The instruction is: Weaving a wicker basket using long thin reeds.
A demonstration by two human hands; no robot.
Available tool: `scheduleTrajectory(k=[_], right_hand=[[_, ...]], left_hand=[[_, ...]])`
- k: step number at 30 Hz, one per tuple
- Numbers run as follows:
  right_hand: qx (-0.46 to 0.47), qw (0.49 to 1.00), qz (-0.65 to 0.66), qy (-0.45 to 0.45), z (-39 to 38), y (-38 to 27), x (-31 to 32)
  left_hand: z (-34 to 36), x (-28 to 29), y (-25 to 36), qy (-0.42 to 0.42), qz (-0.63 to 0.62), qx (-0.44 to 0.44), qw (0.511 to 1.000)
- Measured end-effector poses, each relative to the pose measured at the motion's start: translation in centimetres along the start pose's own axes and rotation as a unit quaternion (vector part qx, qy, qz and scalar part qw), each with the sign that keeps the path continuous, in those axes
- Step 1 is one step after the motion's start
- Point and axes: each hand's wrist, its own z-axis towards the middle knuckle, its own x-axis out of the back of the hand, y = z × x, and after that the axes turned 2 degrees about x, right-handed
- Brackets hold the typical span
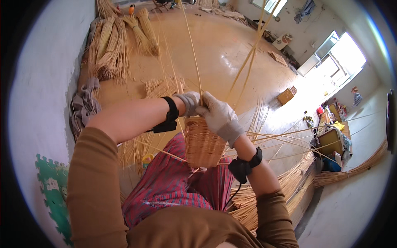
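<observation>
A small woven wicker basket (203, 144) is between my knees, with long unwoven rods sticking out from it on several sides. At its far end, my left hand (190, 103), in a pale work glove, is closed at the rim; its fingertips are mostly hidden. My right hand (219, 118), gloved too, comes over the basket from the right. Its thumb and fingers are pinched at the rim, beside the left hand, on a thin wicker rod (193, 49) that rises away from me. Both wrists wear black straps.
Bundles of wicker rods (108, 49) lean by the left wall. More loose rods (264, 198) lie at my right. A flat woven piece (159, 87) is on the floor ahead, and a small box (286, 95) is farther right. Long rods (252, 53) reach out ahead and to the right.
</observation>
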Motion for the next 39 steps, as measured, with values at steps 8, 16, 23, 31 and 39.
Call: scheduleTrajectory(k=[8,16,23,31,39], right_hand=[[0.039,0.995,-0.012,0.095,-0.7,0.6,-0.3],[-0.042,0.953,0.043,0.295,-3.3,1.6,-3.0],[-0.098,0.893,0.323,0.298,-4.6,2.4,-3.3],[-0.199,0.833,0.389,0.339,-5.9,4.8,-2.2],[-0.187,0.757,0.516,0.354,-8.1,5.6,-2.8]], left_hand=[[-2.0,2.5,1.7,0.01,-0.143,0.016,0.99],[-2.1,4.5,4.8,-0.019,0.077,-0.032,0.996],[-2.8,4.7,5.3,-0.052,0.093,-0.026,0.994],[-3.6,5.0,5.3,-0.027,0.099,-0.031,0.994],[-3.8,5.4,5.6,-0.001,0.055,-0.058,0.997]])
